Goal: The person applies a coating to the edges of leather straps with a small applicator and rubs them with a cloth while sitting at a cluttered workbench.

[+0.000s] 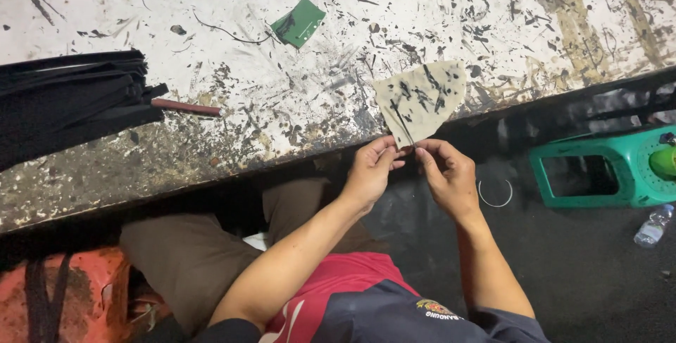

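Head camera view, looking down: the left hand (371, 170) and right hand (448, 174) meet just below the desk (282, 103) edge, fingertips pinched closed on the lower corner of a pale, black-smeared patch of material (420, 98). The patch stands up over the paint-spattered desk edge. On the desk lie a green scrap (299, 22), a stack of black strips (63, 100) and a reddish stick (186, 108). A green stool (605, 167) sits on the floor at right.

stained matt paper sheet (421, 98), scuffed paint-flecked table (296, 103)
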